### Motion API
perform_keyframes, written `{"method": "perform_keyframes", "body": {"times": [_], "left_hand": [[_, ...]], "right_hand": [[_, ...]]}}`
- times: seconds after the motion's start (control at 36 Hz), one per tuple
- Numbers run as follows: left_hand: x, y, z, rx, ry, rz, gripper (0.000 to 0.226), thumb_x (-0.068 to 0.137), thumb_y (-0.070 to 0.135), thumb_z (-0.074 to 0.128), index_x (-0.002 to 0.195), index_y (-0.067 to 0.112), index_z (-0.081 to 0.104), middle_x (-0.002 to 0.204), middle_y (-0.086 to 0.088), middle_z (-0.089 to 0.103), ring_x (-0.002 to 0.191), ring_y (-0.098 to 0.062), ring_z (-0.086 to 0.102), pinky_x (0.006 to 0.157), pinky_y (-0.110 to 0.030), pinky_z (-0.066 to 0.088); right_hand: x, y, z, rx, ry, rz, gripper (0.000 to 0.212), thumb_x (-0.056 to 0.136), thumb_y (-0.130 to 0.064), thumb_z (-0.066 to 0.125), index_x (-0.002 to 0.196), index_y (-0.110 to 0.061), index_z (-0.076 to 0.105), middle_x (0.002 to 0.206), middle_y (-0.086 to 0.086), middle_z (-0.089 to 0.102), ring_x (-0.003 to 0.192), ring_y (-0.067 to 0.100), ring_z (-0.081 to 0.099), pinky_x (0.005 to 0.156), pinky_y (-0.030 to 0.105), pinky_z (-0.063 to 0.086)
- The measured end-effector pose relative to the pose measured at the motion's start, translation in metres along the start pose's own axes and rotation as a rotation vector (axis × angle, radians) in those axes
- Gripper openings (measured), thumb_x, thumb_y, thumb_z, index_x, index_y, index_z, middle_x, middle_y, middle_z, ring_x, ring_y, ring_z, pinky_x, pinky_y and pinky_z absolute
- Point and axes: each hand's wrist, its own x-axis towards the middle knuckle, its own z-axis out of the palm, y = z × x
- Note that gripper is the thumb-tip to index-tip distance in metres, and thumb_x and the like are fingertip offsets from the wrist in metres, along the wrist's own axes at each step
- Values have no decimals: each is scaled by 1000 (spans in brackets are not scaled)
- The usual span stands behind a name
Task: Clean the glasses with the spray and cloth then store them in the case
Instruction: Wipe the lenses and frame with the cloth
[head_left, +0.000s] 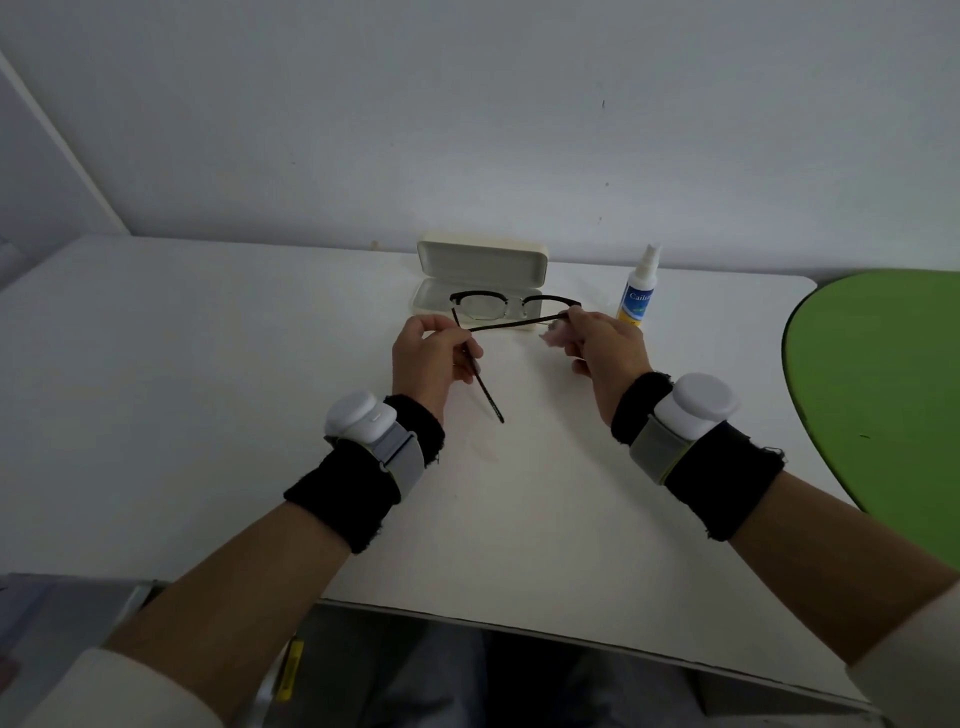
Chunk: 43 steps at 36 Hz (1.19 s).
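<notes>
Black-framed glasses (488, 306) are held above the white table (208, 389), just in front of the open cream case (480, 267). My left hand (428, 358) pinches the left temple arm, whose end points down towards me. The right hinge end of the frame sits in the fingers of my right hand (605, 348), together with a small pale pink cloth (556, 335) bunched under the fingers. One temple is folded across behind the lenses. A white spray bottle (640, 288) with a blue and yellow label stands upright to the right of the case.
A green rounded surface (883, 389) borders the table on the right. The wall runs close behind the case and bottle. The table's near edge crosses the bottom of the view above my legs. Both wrists wear black bands with white devices.
</notes>
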Motion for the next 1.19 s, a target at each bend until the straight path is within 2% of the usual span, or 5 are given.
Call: {"method": "perform_keyframes", "body": {"times": [0.22,0.36,0.56,0.75,1.19], "left_hand": [[1,1,0,31,24,4,12,79,-2,51,87,7,50,60,-14,56,41,-20,35,44,-28,30],[2,-1,-3,23,30,-23,11,79,-2,52,88,5,52,59,-14,55,38,-18,32,45,-29,26],[6,-3,-10,38,57,-25,10,77,1,53,86,6,55,54,-10,54,38,-16,34,45,-27,27],[11,1,-15,4,75,-25,11,78,-1,52,86,5,58,54,-8,53,38,-16,36,44,-25,30],[11,2,-23,-21,32,-57,7,79,1,55,83,5,57,53,-9,54,38,-17,35,42,-23,29]], "right_hand": [[2,-4,-1,12,-61,-5,27,102,-20,39,91,-7,60,71,7,75,55,9,51,51,23,39],[3,-5,-2,-28,-70,4,42,103,-20,36,111,14,58,86,14,77,56,9,52,50,22,40],[-1,-4,-1,72,-42,-25,25,101,-17,45,80,-9,57,73,11,74,48,13,46,48,23,39],[2,-9,-3,83,-69,1,25,99,-18,50,76,-11,58,49,-5,60,41,11,39,48,24,32],[5,-20,-6,86,-132,73,22,97,-19,53,77,-13,61,54,0,55,40,9,41,47,21,37]]}}
